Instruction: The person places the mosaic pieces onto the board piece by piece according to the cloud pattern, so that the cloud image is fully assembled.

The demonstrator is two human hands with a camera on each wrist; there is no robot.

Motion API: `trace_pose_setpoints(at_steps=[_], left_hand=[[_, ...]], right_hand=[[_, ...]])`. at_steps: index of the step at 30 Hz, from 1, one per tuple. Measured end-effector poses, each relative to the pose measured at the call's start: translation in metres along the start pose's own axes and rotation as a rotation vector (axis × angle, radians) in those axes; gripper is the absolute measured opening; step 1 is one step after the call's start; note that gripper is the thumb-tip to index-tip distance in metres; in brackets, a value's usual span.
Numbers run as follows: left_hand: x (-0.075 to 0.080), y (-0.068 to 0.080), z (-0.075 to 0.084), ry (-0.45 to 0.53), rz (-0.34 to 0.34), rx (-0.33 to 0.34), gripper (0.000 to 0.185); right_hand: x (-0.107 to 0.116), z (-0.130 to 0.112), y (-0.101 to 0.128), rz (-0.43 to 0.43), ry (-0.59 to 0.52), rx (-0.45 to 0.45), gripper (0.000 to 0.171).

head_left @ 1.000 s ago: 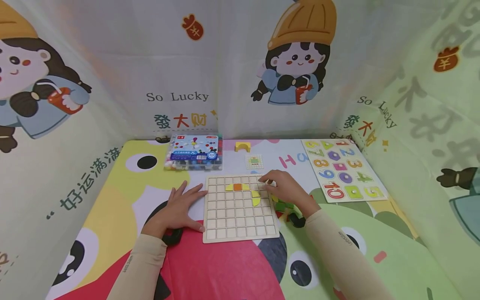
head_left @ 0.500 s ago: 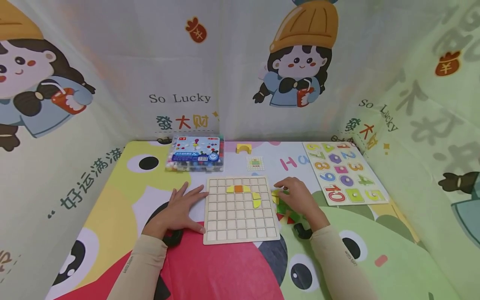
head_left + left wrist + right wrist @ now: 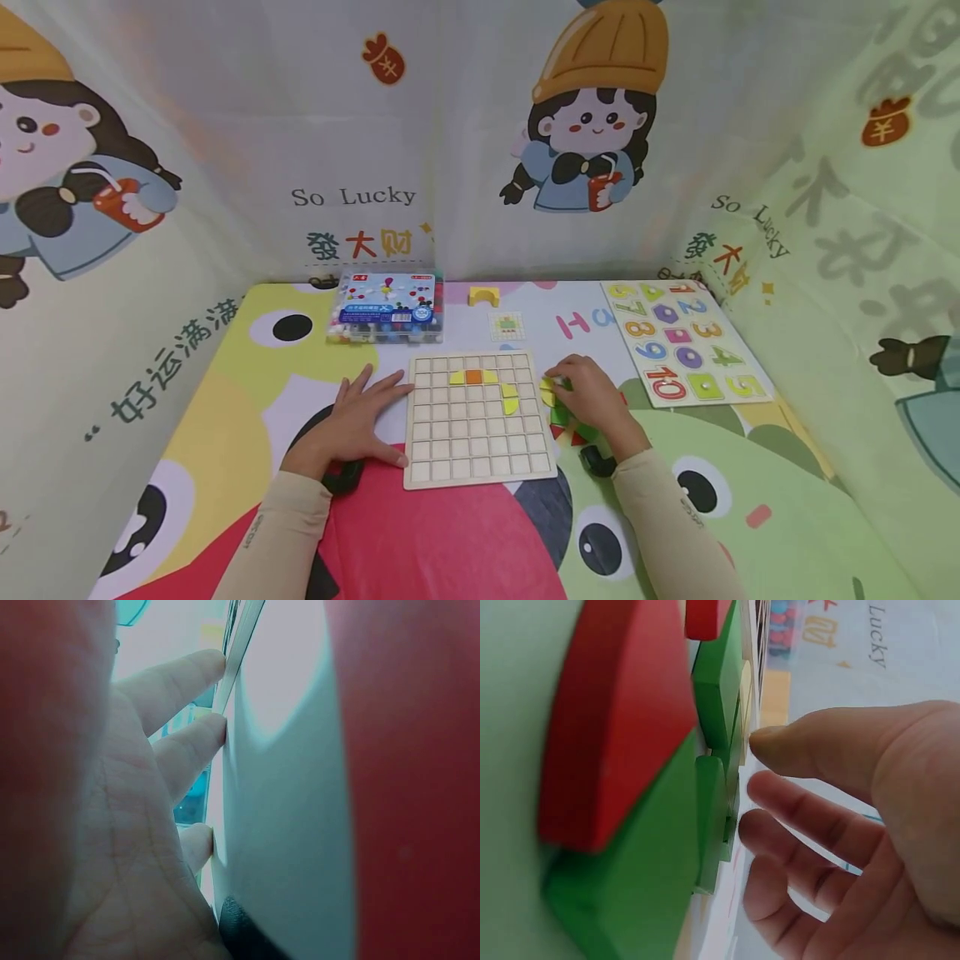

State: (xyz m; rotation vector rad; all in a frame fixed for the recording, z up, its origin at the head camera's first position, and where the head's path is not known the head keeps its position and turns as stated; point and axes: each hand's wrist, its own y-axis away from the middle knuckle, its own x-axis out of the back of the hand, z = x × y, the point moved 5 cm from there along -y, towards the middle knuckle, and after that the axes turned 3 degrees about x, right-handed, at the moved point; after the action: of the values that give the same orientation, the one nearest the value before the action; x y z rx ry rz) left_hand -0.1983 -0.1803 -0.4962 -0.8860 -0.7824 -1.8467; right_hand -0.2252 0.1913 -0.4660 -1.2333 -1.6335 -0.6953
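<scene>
Moving off the top right corner of the wooden grid board (image 3: 480,419), where it rested a second ago, the right hand (image 3: 588,398) now sits over the pile of coloured wooden pieces (image 3: 567,421) just beside the board's right edge; its fingers are loosely bent, thumb and fingertips touching the green and yellow pieces, and whether the grip has closed on one cannot be told; the right wrist view shows red and green pieces (image 3: 630,795) stacked close against the thumb; the left hand (image 3: 352,421) stays flat on the desk (image 3: 225,375), fingers straight and spread, tips against the board's left edge, its grip open; on the board, yellow pieces flank an orange square (image 3: 474,377) in the second row, with two more yellow pieces (image 3: 511,397) below to the right; a clear box of beads (image 3: 387,317), a yellow arch block (image 3: 484,294), a small pattern card (image 3: 507,325) and a number puzzle board (image 3: 684,340) lie farther back
</scene>
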Motion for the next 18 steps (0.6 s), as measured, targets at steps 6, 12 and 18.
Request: trace_pose_setpoints(at_steps=[6,12,18], left_hand=[[-0.0009,0.0008,-0.0024,0.002,0.004,0.001,0.116],[-0.0017,0.0011,-0.0036,0.009,0.002,0.007,0.116],[-0.0016,0.0002,-0.0033,0.008,0.005,0.000,0.116]], right_hand=[[-0.0044,0.0000,-0.0002,-0.058,0.028,-0.004,0.027],[-0.0062,0.0033,-0.0013,-0.055,0.040,-0.004,0.025],[-0.0048,0.0043,-0.0013,-0.035,0.047,0.011,0.027]])
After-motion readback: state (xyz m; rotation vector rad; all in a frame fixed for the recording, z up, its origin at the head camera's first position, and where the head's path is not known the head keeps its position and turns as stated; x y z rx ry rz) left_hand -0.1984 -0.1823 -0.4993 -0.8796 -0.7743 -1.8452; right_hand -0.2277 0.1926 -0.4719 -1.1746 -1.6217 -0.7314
